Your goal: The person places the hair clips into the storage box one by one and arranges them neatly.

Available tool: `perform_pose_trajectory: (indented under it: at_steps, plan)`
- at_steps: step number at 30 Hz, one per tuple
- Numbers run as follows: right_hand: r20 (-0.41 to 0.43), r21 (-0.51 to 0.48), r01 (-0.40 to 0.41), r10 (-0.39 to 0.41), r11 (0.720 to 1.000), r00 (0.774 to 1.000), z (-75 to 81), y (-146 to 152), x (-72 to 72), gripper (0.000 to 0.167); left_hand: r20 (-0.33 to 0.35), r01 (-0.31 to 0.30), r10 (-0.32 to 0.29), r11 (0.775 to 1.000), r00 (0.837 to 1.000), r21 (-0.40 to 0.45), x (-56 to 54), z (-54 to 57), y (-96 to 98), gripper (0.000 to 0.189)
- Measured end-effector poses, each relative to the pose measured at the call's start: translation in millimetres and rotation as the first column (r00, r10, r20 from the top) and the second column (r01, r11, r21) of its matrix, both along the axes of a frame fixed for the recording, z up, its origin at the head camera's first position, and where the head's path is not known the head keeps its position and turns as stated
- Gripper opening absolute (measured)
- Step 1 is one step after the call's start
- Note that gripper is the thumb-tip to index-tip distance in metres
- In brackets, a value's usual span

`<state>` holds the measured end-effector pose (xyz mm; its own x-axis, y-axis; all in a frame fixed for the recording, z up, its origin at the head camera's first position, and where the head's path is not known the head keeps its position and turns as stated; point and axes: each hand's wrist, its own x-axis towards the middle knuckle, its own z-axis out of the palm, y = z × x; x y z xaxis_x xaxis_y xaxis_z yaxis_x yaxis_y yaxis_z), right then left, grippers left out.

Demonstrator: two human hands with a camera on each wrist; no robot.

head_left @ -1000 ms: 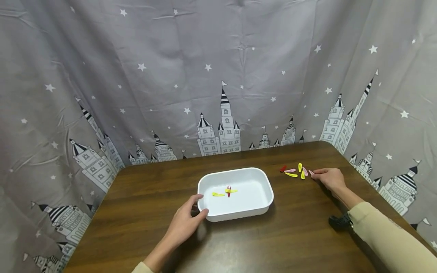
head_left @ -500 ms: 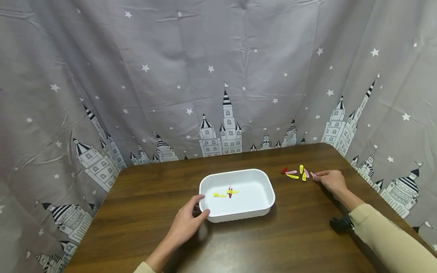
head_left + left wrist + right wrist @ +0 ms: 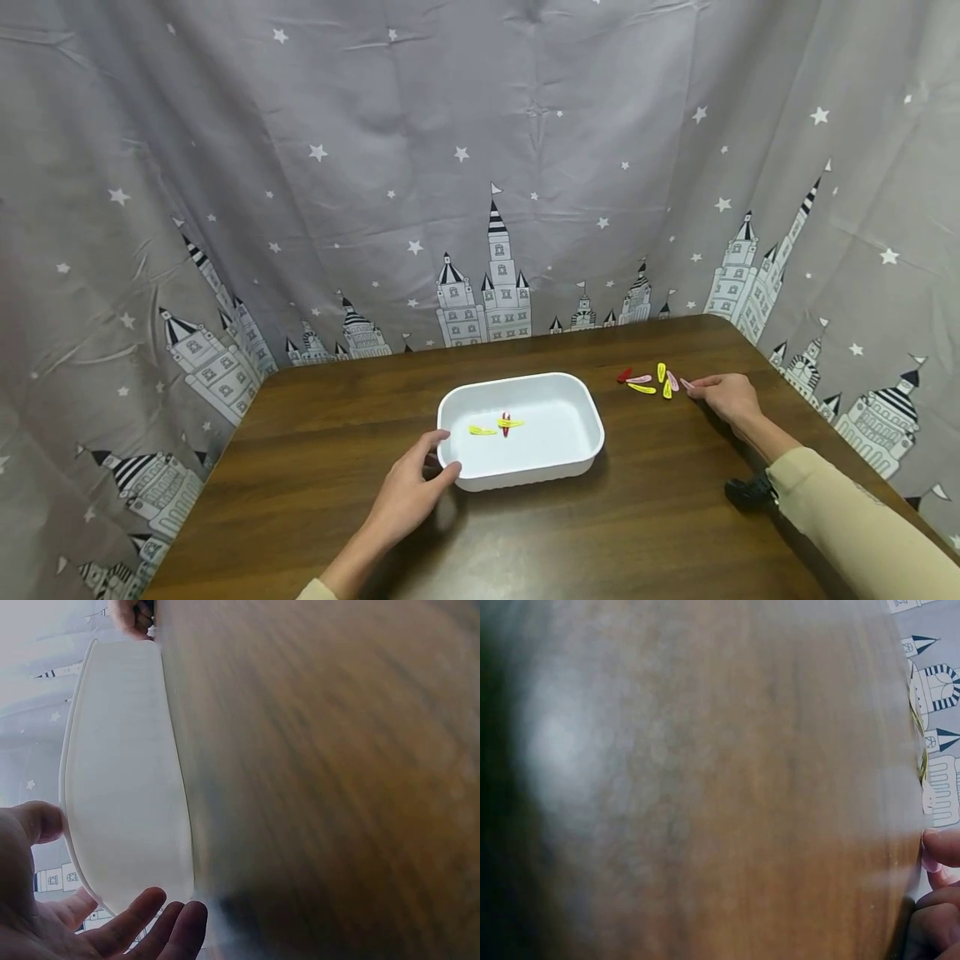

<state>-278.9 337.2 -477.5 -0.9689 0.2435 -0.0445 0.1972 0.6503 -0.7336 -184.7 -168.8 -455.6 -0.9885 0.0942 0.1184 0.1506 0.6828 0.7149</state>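
My left hand (image 3: pixel 408 487) holds the left end of a white plastic tray (image 3: pixel 555 477), thumb and index finger at its rim. In the left wrist view the other fingers (image 3: pixel 187 930) lie by the outer wall. Inside the tray are a yellow snap hair clip (image 3: pixel 482 431) and another yellow clip (image 3: pixel 513 423) crossing a red clip (image 3: pixel 506 432). At the right, my right hand (image 3: pixel 729 398) pinches a pink snap hair clip (image 3: pixel 686 384) close over the table. Left of it lie several clips: yellow (image 3: pixel 667 389), pink (image 3: pixel 672 381) and red (image 3: pixel 624 376).
Everything stands on a dark brown wooden table (image 3: pixel 330 433). A grey curtain (image 3: pixel 360 208) printed with castles and stars hangs behind it and along both sides. A black strap device (image 3: pixel 750 492) sits at my right wrist beside the beige sleeve (image 3: pixel 840 508).
The view has shifted slightly. Both hands, the tray and the clips stay almost in place, with the right fingertips still at the pink hair clip.
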Motion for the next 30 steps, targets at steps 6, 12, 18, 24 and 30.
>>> perform_pose_trajectory:
  at_steps: [6, 12, 18, 24, 30]
  plan:
    - [-0.007, 0.014, -0.007, 0.007, 1.0, 1.0, -4.8, 0.3, 4.0, 0.033, 0.008, 0.006, -0.006, 1.0, 1.0, 0.002, 3.7, -3.7, -0.7, 0.049]
    - [0.004, -0.007, -0.004, 0.004, 1.0, 1.0, -2.2, -0.7, 2.0, 0.034, -0.001, -0.003, 0.003, 1.0, 1.0, -0.002, 0.4, -2.6, -0.1, 0.048]
    - [0.008, -0.009, -0.004, 0.004, 1.0, 1.0, 0.1, -0.3, -0.8, 0.034, 0.001, -0.005, 0.005, 1.0, 1.0, -0.004, -1.8, 0.9, 1.1, 0.049]
    - [0.008, 0.004, -0.008, 0.008, 1.0, 1.0, 0.4, 0.2, 0.1, 0.034, 0.004, -0.004, 0.004, 1.0, 1.0, -0.004, -1.2, 1.4, 1.0, 0.048]
    - [0.023, 0.007, -0.008, 0.008, 1.0, 1.0, 1.1, 0.0, 0.6, 0.036, 0.001, -0.002, 0.002, 1.0, 1.0, -0.001, -1.6, 0.3, 0.6, 0.048]
